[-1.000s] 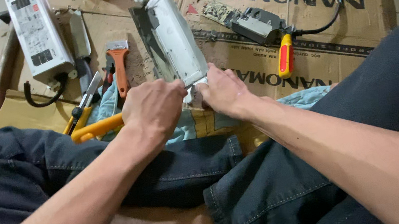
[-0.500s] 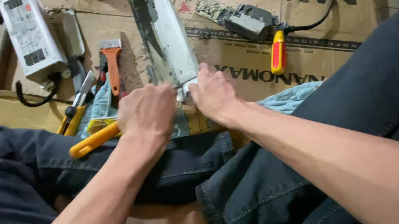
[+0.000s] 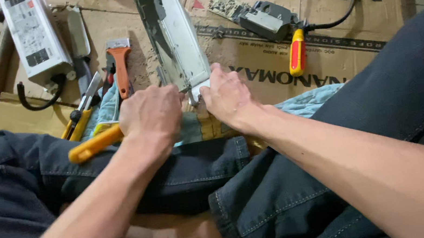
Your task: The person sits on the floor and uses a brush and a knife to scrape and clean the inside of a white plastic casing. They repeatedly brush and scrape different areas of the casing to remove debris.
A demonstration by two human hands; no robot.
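Observation:
A long white metal housing [image 3: 179, 36] with a grey-green inner face lies on flattened cardboard [image 3: 248, 65], pointing away from me. My left hand [image 3: 152, 113] and my right hand [image 3: 226, 96] both grip its near end, fingers curled over the edge. A yellow-handled tool [image 3: 94, 145] sticks out to the left from under my left hand; whether that hand holds it I cannot tell. A light blue cloth [image 3: 305, 102] lies under the hands, across my legs in dark jeans.
A white rectangular power unit [image 3: 35, 38] with a black cable lies at far left. Near it are an orange-handled scraper [image 3: 120, 65], a yellow utility knife [image 3: 79, 115] and pliers. A small circuit box [image 3: 263, 19] with black wire and a red-yellow screwdriver [image 3: 297, 53] lie right.
The view has shifted slightly; both hands stay on the housing's near end. The housing's near end sits a little lower and closer to my lap.

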